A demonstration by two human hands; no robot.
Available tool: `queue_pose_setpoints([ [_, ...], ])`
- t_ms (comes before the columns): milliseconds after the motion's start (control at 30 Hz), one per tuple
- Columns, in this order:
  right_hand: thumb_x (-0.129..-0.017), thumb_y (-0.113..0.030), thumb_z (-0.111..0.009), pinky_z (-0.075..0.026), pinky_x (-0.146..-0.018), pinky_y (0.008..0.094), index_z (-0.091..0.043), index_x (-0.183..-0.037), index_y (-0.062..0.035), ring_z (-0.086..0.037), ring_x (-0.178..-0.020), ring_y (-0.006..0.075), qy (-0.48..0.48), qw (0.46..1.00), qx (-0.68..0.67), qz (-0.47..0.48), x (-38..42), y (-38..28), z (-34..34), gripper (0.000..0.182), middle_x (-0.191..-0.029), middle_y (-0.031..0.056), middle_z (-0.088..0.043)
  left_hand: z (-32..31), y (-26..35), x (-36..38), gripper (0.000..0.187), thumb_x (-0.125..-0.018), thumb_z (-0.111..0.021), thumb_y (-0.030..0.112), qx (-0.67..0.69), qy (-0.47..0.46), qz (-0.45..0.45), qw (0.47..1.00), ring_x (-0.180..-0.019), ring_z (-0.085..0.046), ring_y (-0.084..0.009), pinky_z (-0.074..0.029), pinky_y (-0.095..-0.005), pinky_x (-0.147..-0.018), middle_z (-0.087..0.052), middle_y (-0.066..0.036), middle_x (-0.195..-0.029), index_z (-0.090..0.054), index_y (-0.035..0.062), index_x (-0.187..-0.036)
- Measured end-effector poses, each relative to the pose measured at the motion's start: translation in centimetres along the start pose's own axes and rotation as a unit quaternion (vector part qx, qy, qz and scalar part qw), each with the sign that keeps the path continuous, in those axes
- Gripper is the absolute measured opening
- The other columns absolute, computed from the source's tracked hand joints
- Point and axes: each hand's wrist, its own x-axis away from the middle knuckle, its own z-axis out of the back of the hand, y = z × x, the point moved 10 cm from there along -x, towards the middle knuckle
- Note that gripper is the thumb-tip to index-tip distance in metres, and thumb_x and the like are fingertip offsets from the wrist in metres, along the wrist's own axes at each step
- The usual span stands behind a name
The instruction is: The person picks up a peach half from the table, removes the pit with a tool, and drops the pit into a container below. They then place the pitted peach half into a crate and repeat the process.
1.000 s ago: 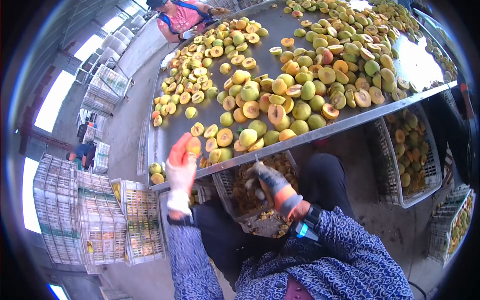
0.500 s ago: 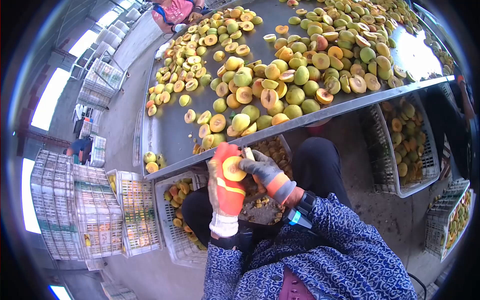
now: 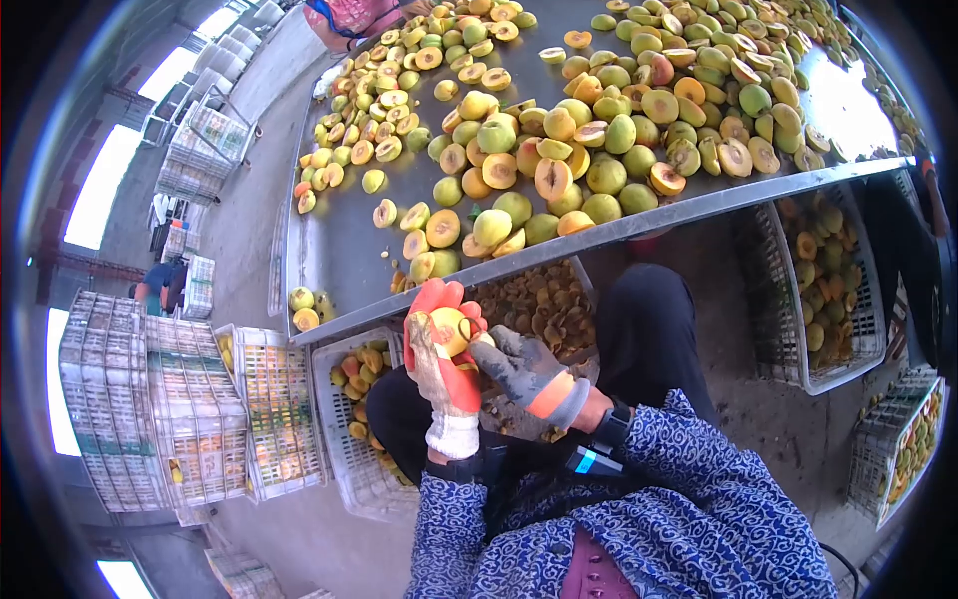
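Note:
My left hand (image 3: 440,364), in an orange and white glove, grips a halved peach (image 3: 449,327) with its cut face up. My right hand (image 3: 519,367), in a grey and orange glove, is pressed against the peach half from the right; a small tool may be in its fist but I cannot make it out. Both hands hover just below the front edge of a metal table (image 3: 329,260) heaped with whole and halved peaches (image 3: 559,170). Under the hands stands a crate of peach pits (image 3: 549,309).
A white crate with peach halves (image 3: 354,399) stands at my lower left, another crate (image 3: 818,290) at the right under the table. Stacks of white crates (image 3: 150,409) fill the left. Another person (image 3: 349,15) works at the table's far end.
My left hand came down from the table edge with a peach half and met my right hand. Between half a second ago and now both hands closed tighter around the fruit.

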Motion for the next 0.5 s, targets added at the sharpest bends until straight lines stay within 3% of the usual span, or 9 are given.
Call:
queue_pose_setpoints([
  [67,-0.107,-0.023,-0.055,-0.052,-0.072,0.0385,-0.063,-0.121,-0.0058,-0.065,-0.085,0.0331,-0.011,0.998,-0.024,-0.051,0.3,1.4,-1.0,0.024,-0.111,0.0165,-0.062,-0.6,0.1,0.6,0.049,-0.103,-0.059,0.036,-0.003,-0.004,-0.006,1.000,-0.102,-0.069,-0.0266,-0.061,-0.0393,-0.085,-0.066,-0.018,-0.130,-0.058,0.0025,-0.139],
  [133,-0.107,-0.023,-0.053,-0.052,-0.073,0.0396,-0.062,-0.122,-0.0057,-0.065,-0.086,0.0362,-0.018,0.997,-0.017,-0.075,0.3,2.0,-1.4,0.025,-0.112,0.0179,-0.062,-1.3,0.1,0.9,0.050,-0.105,-0.055,0.036,0.012,-0.010,-0.004,1.000,-0.108,-0.068,-0.0299,-0.058,-0.0448,-0.096,-0.065,-0.019,-0.132,-0.059,-0.0003,-0.139],
  [233,-0.107,-0.026,-0.053,-0.053,-0.075,0.0406,-0.062,-0.122,-0.0050,-0.066,-0.086,0.0362,-0.028,0.994,0.005,-0.103,0.5,3.0,-2.0,0.027,-0.104,0.0174,-0.064,-1.1,-0.8,1.0,0.052,-0.107,-0.050,0.040,0.086,0.000,0.044,0.995,-0.113,-0.067,-0.0348,-0.052,-0.0495,-0.107,-0.065,-0.021,-0.130,-0.061,-0.0023,-0.134],
  [333,-0.106,-0.030,-0.055,-0.053,-0.076,0.0414,-0.061,-0.122,-0.0035,-0.067,-0.087,0.0360,-0.040,0.987,-0.044,-0.147,0.9,2.7,-2.1,0.032,-0.100,0.0172,-0.066,-1.6,-1.1,1.4,0.052,-0.107,-0.049,0.043,0.116,-0.037,0.075,0.990,-0.112,-0.067,-0.0364,-0.053,-0.0505,-0.106,-0.067,-0.020,-0.127,-0.064,-0.0028,-0.127],
  [500,-0.106,-0.035,-0.055,-0.053,-0.076,0.0417,-0.060,-0.122,-0.0024,-0.067,-0.087,0.0356,-0.040,0.982,-0.129,-0.133,1.3,2.5,-2.5,0.037,-0.099,0.0178,-0.069,-1.1,-1.1,2.2,0.044,-0.107,-0.053,0.044,0.054,0.036,0.059,0.996,-0.105,-0.067,-0.0308,-0.059,-0.0492,-0.092,-0.066,-0.015,-0.119,-0.067,0.0022,-0.105],
])
